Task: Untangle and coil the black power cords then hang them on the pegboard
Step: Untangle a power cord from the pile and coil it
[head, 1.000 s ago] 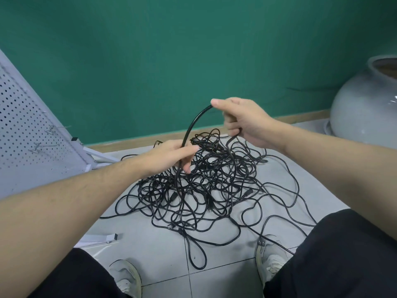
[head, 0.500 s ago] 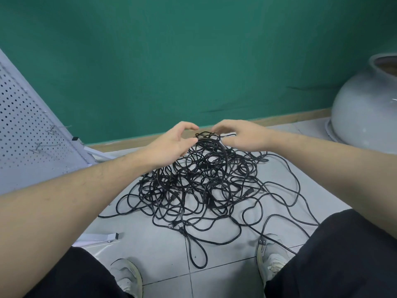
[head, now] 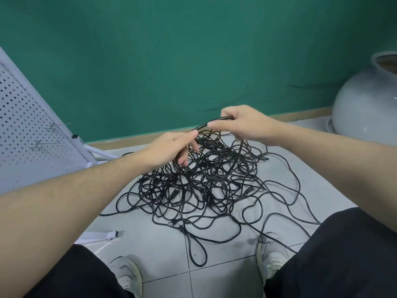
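Note:
A big tangle of black power cords lies on the grey tiled floor in front of me. One cord strand rises out of the top of the pile. My right hand grips that strand between thumb and curled fingers, just above the heap. My left hand pinches the same strand lower down, its other fingers pointing down into the pile. The white pegboard leans at the left, with a few wire hooks on it.
A large grey ceramic jar stands at the right by the green wall. The pegboard's white feet lie on the floor at the left. My knees and my shoes frame the pile's near side.
Both hands dropped to the top of the pile half a second ago. They have now lifted slightly, with a cord strand stretched between them.

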`<state>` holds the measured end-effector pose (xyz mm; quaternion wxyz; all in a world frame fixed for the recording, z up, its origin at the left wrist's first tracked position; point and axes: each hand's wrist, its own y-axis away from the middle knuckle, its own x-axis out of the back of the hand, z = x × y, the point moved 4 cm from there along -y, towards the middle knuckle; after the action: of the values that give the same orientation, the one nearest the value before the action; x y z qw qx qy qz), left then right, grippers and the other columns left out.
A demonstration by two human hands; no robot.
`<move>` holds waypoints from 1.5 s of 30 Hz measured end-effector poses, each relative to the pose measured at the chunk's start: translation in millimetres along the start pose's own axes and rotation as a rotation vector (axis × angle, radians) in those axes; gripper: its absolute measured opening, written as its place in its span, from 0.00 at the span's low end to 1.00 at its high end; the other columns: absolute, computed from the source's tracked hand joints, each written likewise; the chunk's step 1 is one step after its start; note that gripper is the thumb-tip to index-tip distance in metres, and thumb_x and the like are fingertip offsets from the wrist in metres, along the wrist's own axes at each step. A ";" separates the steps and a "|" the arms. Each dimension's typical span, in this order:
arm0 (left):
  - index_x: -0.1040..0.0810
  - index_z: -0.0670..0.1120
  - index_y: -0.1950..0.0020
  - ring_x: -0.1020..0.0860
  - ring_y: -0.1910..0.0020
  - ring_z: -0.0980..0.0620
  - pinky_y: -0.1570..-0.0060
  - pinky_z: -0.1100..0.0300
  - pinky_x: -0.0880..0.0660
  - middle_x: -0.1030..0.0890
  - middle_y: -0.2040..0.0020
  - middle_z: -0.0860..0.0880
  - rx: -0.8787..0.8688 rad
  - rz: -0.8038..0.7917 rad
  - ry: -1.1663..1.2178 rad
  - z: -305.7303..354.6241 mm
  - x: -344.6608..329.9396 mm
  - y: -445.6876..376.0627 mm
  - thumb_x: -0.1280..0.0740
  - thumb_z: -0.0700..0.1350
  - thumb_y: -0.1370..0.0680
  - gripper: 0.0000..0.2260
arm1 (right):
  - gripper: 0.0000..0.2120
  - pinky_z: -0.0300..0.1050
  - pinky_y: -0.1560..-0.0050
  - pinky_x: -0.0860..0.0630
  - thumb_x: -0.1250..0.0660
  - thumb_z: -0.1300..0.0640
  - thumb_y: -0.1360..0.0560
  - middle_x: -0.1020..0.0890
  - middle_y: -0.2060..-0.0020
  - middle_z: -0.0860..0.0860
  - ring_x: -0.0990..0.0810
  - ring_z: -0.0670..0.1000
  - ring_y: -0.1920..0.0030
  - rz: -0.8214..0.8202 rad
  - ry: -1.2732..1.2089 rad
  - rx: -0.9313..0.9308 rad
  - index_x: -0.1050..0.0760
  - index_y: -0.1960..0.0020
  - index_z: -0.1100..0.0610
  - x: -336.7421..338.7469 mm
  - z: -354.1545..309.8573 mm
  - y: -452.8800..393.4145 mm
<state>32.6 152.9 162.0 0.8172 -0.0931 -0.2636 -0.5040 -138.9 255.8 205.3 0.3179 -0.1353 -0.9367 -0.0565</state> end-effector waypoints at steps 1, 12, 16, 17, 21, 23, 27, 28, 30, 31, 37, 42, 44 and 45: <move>0.20 0.51 0.53 0.17 0.59 0.43 0.48 0.48 0.22 0.21 0.70 0.51 0.002 0.025 -0.047 -3.3 3.5 -0.9 0.40 0.60 0.16 0.16 | 0.22 0.43 0.67 0.38 0.29 0.41 0.24 0.34 0.76 0.45 0.37 0.49 0.71 0.037 -0.026 -0.022 0.35 0.63 0.52 5.7 6.0 0.2; 0.20 0.53 0.32 0.22 0.61 0.66 0.52 0.68 0.24 0.16 0.52 0.65 -0.148 0.293 -0.061 18.3 9.2 -4.2 0.38 0.44 0.15 0.13 | 0.18 0.47 0.61 0.21 0.34 0.39 0.22 0.19 0.66 0.52 0.21 0.50 0.71 -0.024 0.211 -0.227 0.24 0.54 0.54 20.4 56.4 10.5; 0.28 0.59 0.27 0.31 0.69 0.60 0.65 0.68 0.33 0.27 0.64 0.56 -0.188 0.274 -0.106 32.3 0.5 -12.8 0.40 0.49 0.14 0.16 | 0.06 0.50 0.54 0.23 0.34 0.60 0.20 0.17 0.62 0.51 0.20 0.49 0.65 -0.170 -0.017 -0.156 0.26 0.45 0.53 3.7 36.8 10.6; 0.30 0.58 0.25 0.35 0.73 0.59 0.70 0.66 0.35 0.32 0.68 0.55 -0.176 0.266 -0.112 36.0 -2.8 -14.1 0.41 0.50 0.14 0.16 | 0.07 0.48 0.54 0.23 0.35 0.62 0.21 0.18 0.61 0.50 0.20 0.49 0.64 -0.202 -0.044 -0.135 0.26 0.45 0.52 -1.8 29.0 10.0; 0.31 0.57 0.26 0.29 0.75 0.63 0.68 0.67 0.33 0.30 0.65 0.53 -0.101 0.229 -0.046 43.8 -13.0 -18.1 0.49 0.56 0.13 0.17 | 0.13 0.38 0.64 0.31 0.32 0.49 0.20 0.28 0.73 0.43 0.30 0.44 0.72 -0.206 0.069 -0.029 0.24 0.50 0.61 -11.1 -2.4 12.3; 0.28 0.54 0.30 0.30 0.74 0.58 0.67 0.61 0.33 0.27 0.67 0.53 -0.127 0.115 0.046 44.4 -17.7 -15.8 0.53 0.61 0.15 0.22 | 0.21 0.32 0.72 0.39 0.33 0.45 0.20 0.34 0.79 0.40 0.35 0.42 0.77 -0.188 0.123 0.013 0.26 0.53 0.65 -9.5 -12.8 14.6; 0.20 0.50 0.42 0.22 0.67 0.55 0.58 0.60 0.28 0.19 0.69 0.50 -0.115 -0.098 -0.091 22.4 -22.7 -11.6 0.44 0.69 0.21 0.27 | 0.22 0.41 0.72 0.42 0.29 0.45 0.22 0.36 0.77 0.45 0.40 0.47 0.74 -0.063 -0.049 0.077 0.35 0.69 0.51 7.1 -13.3 17.6; 0.19 0.50 0.47 0.21 0.65 0.55 0.55 0.57 0.26 0.16 0.66 0.50 -0.049 -0.141 -0.163 10.7 -22.8 -12.1 0.39 0.71 0.22 0.25 | 0.24 0.41 0.72 0.41 0.28 0.45 0.23 0.36 0.76 0.48 0.40 0.48 0.73 -0.016 -0.108 0.077 0.36 0.70 0.51 14.5 -10.3 18.2; 0.19 0.49 0.55 0.22 0.66 0.54 0.59 0.58 0.27 0.15 0.63 0.51 0.048 -0.223 -0.287 -13.8 -23.2 -12.5 0.33 0.63 0.21 0.18 | 0.25 0.41 0.71 0.41 0.27 0.46 0.24 0.36 0.74 0.51 0.40 0.50 0.72 0.073 -0.241 0.042 0.37 0.71 0.50 29.9 -0.6 20.0; 0.21 0.49 0.57 0.23 0.67 0.56 0.61 0.60 0.28 0.15 0.63 0.51 0.073 -0.240 -0.328 -23.7 -21.4 -11.9 0.33 0.57 0.19 0.14 | 0.25 0.41 0.71 0.43 0.27 0.46 0.24 0.37 0.74 0.50 0.42 0.50 0.72 0.114 -0.308 0.015 0.38 0.71 0.50 37.6 5.9 21.5; 0.20 0.51 0.54 0.26 0.68 0.56 0.63 0.60 0.30 0.23 0.67 0.56 0.057 -0.018 -0.337 -40.2 1.6 -13.3 0.35 0.55 0.17 0.11 | 0.19 0.44 0.67 0.26 0.33 0.43 0.21 0.28 0.70 0.49 0.31 0.48 0.72 0.161 -0.053 -0.239 0.28 0.63 0.54 62.2 70.7 27.8; 0.23 0.64 0.42 0.32 0.72 0.58 0.67 0.63 0.33 0.25 0.69 0.56 -0.064 0.024 -0.260 -7.7 -6.8 -17.8 0.34 0.51 0.17 0.08 | 0.16 0.43 0.48 0.28 0.38 0.55 0.19 0.19 0.43 0.49 0.21 0.50 0.47 -0.167 0.331 -0.361 0.28 0.31 0.48 44.1 90.0 36.9; 0.28 0.63 0.35 0.34 0.74 0.57 0.70 0.66 0.34 0.25 0.70 0.57 -0.104 0.039 -0.205 12.8 -15.7 -19.4 0.34 0.49 0.17 0.13 | 0.18 0.42 0.39 0.30 0.37 0.56 0.20 0.21 0.38 0.47 0.23 0.50 0.38 -0.266 0.411 -0.260 0.28 0.30 0.48 27.8 73.1 35.8; 0.30 0.62 0.32 0.33 0.74 0.57 0.69 0.65 0.33 0.22 0.67 0.57 -0.122 0.064 -0.174 22.3 -19.8 -20.5 0.35 0.50 0.17 0.14 | 0.17 0.41 0.37 0.30 0.36 0.55 0.20 0.21 0.38 0.46 0.24 0.49 0.37 -0.289 0.420 -0.186 0.27 0.32 0.48 19.0 62.0 33.9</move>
<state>0.2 167.8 168.1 0.7997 -0.1944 -0.2991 -0.4829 -179.5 304.3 168.4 0.4801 -0.0142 -0.8507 -0.2137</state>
